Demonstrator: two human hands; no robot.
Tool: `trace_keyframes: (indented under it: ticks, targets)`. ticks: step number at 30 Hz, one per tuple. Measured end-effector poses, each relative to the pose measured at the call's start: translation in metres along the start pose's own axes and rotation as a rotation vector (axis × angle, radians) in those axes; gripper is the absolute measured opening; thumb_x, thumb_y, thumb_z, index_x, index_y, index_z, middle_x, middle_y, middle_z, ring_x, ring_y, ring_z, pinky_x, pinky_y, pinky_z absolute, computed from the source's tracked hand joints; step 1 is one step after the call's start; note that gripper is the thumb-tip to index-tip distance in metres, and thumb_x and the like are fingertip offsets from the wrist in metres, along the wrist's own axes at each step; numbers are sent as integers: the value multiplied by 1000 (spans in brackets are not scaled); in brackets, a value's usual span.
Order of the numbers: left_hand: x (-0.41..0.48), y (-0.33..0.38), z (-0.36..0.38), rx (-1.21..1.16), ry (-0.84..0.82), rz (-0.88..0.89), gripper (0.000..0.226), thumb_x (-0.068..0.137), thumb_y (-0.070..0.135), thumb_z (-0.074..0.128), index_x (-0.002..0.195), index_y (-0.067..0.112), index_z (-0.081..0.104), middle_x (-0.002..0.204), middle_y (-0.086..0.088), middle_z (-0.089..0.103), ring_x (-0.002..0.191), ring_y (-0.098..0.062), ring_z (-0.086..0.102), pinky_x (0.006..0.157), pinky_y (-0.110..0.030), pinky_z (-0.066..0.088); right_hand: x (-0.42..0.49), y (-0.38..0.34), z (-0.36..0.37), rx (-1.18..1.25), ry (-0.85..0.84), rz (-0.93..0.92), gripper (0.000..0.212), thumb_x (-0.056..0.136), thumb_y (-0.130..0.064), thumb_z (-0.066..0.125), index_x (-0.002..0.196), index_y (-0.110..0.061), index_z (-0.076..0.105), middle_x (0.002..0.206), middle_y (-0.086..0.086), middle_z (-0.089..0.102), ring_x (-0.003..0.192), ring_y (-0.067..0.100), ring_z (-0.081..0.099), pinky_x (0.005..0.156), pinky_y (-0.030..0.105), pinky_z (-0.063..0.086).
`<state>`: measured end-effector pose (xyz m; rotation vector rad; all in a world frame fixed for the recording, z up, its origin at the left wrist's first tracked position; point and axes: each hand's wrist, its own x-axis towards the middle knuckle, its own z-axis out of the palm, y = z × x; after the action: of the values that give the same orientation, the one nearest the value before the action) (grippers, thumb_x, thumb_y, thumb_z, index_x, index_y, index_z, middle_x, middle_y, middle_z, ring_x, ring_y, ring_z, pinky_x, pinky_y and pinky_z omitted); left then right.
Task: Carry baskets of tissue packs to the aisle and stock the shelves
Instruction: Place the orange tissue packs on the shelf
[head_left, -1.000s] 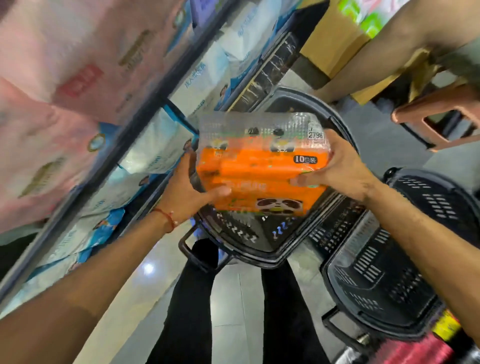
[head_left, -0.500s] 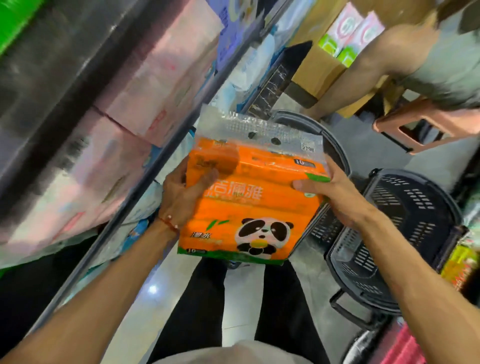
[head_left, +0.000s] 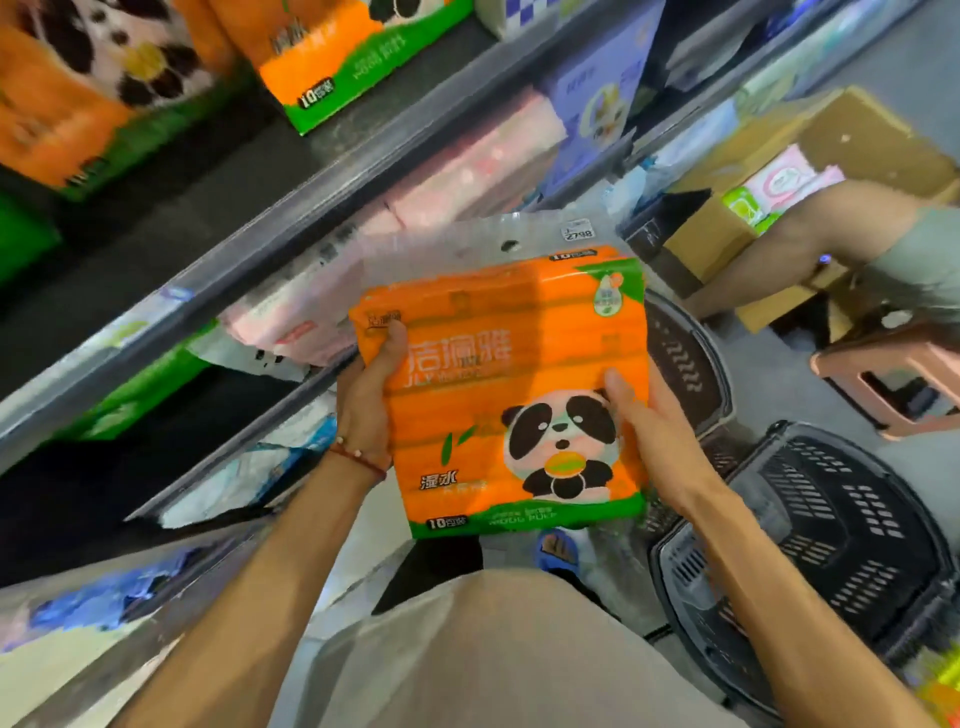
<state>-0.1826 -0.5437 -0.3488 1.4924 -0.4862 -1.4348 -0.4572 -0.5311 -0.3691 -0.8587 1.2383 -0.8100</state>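
Note:
An orange tissue pack (head_left: 498, 364) with a panda print and a clear plastic top flap is upright in front of me, gripped from both sides. My left hand (head_left: 366, 400) holds its left edge, thumb over the front. My right hand (head_left: 657, 441) holds its right edge, thumb on the panda. Shelves (head_left: 311, 208) run along the left. The top shelf holds matching orange panda packs (head_left: 332, 57). A dark basket (head_left: 691, 369) sits on the floor behind the pack, partly hidden. A second dark basket (head_left: 841, 525) lies to the right.
Pink tissue packs (head_left: 467, 171) and green packs (head_left: 145, 384) fill the middle shelves. Another person (head_left: 852, 244) bends over cardboard boxes (head_left: 852, 140) at the far right, beside a pink plastic stool (head_left: 893, 374). My legs and a blue sandal (head_left: 558, 551) stand on the grey floor.
Both hands have raised the orange pack out of the basket and turned its panda face toward me. My view has tilted up, bringing the top shelf with orange packs into sight.

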Motion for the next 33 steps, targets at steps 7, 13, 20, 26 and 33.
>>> trace_keyframes:
  ticks: [7,13,20,26,33]
  targets:
    - [-104,12,-11,45,82,124,69,78,66,71,136,30,59,126,-6,72,113,-33,70,98,-62,51,-45,-34,11,-155,-99,-82,30,108,-43,47,131,-30,63,107,-22,78,96,-1,75,73,14,56]
    - [-175,33,-44,70,188,230,63,84,49,73,139,24,56,124,-5,72,109,-30,72,94,-58,56,-80,-67,48,-181,-227,-104,39,103,-51,51,130,-29,66,121,-4,78,111,19,75,97,45,57]
    - [-223,61,-80,3,327,251,50,87,53,68,128,26,64,110,-1,77,96,-24,76,87,-52,61,-106,-100,102,-203,-386,-195,36,108,-45,49,134,-24,64,118,-2,79,107,20,77,80,28,62]
    - [-232,75,-119,-8,330,384,74,76,59,80,133,18,58,119,-4,74,102,-22,75,78,-38,63,-116,-108,134,-313,-328,-287,21,104,-47,57,119,-36,65,125,0,74,113,18,73,97,45,57]
    - [-230,107,-151,269,399,563,51,79,59,74,119,28,67,100,23,76,95,0,73,88,-34,60,-116,-127,173,-317,-189,-575,24,106,-18,60,129,-13,66,111,2,78,104,14,74,85,25,60]
